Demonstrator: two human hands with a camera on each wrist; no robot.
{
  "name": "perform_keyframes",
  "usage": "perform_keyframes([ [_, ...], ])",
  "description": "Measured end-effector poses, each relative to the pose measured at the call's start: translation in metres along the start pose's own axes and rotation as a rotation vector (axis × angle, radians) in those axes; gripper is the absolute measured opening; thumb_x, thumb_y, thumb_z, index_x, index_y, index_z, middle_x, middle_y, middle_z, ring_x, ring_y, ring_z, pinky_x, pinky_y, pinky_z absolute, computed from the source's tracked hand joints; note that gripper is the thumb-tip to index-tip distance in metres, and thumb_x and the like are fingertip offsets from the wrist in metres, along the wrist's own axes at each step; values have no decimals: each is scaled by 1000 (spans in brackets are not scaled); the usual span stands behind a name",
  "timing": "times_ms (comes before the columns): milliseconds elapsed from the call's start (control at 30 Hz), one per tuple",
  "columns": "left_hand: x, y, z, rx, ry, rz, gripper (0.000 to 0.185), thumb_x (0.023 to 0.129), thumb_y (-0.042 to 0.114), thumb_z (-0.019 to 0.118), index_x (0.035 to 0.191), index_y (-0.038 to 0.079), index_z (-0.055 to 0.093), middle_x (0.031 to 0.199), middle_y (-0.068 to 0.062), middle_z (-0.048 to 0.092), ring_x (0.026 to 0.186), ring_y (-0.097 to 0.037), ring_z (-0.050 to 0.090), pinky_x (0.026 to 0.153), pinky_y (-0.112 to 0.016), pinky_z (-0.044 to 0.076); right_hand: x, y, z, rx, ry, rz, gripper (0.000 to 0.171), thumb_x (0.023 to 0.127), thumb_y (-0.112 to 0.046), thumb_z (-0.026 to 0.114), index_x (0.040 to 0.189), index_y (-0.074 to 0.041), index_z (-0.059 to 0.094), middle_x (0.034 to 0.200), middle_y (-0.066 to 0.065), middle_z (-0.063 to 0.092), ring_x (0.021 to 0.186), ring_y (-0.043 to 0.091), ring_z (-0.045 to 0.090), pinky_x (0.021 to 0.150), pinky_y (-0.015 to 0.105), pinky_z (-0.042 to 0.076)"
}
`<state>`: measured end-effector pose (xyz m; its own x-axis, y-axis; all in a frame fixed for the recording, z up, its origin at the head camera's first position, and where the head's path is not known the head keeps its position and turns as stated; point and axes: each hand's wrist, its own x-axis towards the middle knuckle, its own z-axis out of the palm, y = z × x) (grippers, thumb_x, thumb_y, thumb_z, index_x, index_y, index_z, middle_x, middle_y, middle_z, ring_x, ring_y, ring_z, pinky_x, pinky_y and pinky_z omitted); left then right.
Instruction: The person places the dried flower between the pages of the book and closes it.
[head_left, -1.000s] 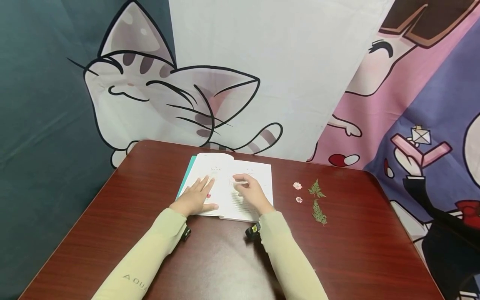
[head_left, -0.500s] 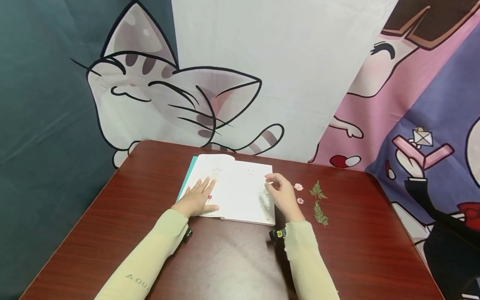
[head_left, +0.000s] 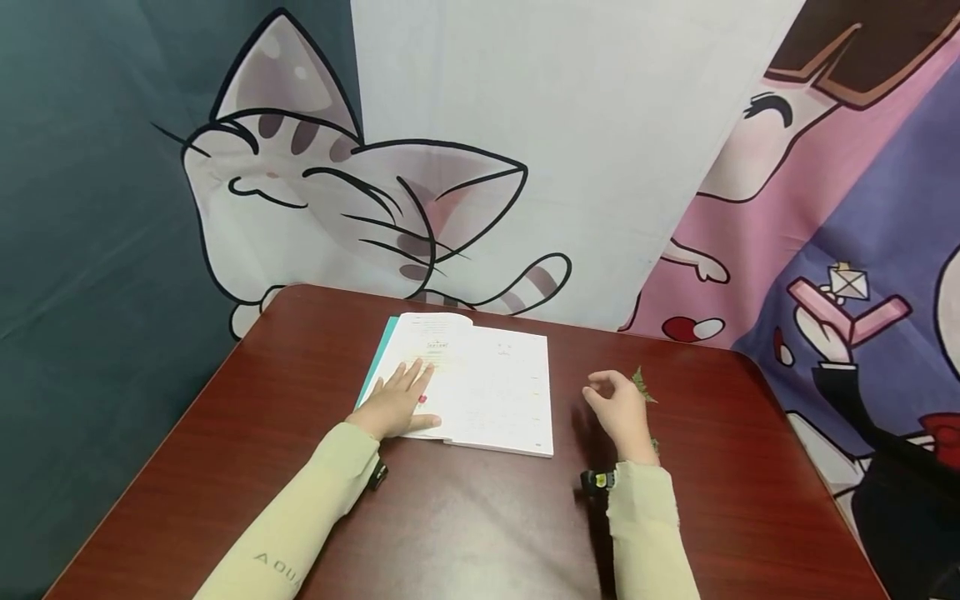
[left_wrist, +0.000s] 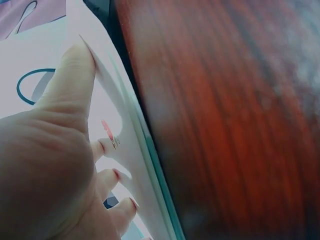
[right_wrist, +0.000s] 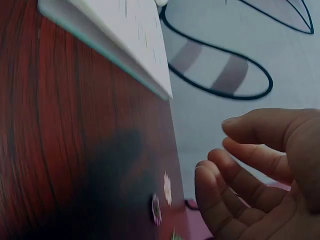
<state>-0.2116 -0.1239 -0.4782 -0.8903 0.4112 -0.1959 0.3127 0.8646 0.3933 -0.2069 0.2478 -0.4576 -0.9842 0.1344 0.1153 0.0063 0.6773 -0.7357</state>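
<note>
An open book (head_left: 510,392) with white pages and a teal cover lies on the table. My left hand (head_left: 393,406) rests on its left page, fingers spread, beside a small red mark (head_left: 422,400). To the right of the book, my right hand (head_left: 619,414) is raised over the table with loosely bent fingers. Between its thumb and fingertips there is a gap, with nothing held. Below it, the right wrist view has a pale pink flower (right_wrist: 167,190) and a darker pink flower (right_wrist: 156,209), both hidden in the head view. A green fern leaf (head_left: 641,385) shows past the right hand.
The reddish-brown wooden table (head_left: 465,533) extends around the book. A second fern leaf (head_left: 656,447) is mostly covered by the right hand. Behind the table hangs a cloth backdrop (head_left: 480,100) printed with a cartoon cat.
My right hand has moved right from the right page, across the book's edge, to over the flowers, which it now covers in the head view. The left hand stays on the page.
</note>
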Motion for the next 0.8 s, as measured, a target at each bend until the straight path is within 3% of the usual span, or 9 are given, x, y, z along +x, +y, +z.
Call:
perform_keyframes([
  [267,0,1,-3,6,-12,-15,93,97,52,62,162,3,17,168,-21,10,153,-46,7,115,-72,13,1,15,-21,-69,-27,82,29,95,-14,67,118,4,68,107,23,70,94,34,65,74,35,52],
  [500,-1,2,-5,3,-17,-19,93,97,52,62,162,3,17,168,-21,11,153,-46,7,115,-71,13,1,25,-26,-161,-48,92,24,90,-11,71,107,7,70,103,24,70,93,37,62,82,48,50],
  [667,-1,0,-3,3,-11,-18,92,97,52,62,162,3,17,168,-21,10,153,-46,7,115,-71,13,5,27,-25,-191,-114,103,26,89,-14,75,104,7,69,98,23,69,83,34,61,77,49,51],
  [800,-1,-1,-2,2,-10,-15,93,97,52,63,162,3,18,168,-21,11,153,-47,8,115,-72,13,8,30,-24,-232,-150,92,26,90,-15,75,102,7,69,100,24,69,88,37,62,81,52,51],
])
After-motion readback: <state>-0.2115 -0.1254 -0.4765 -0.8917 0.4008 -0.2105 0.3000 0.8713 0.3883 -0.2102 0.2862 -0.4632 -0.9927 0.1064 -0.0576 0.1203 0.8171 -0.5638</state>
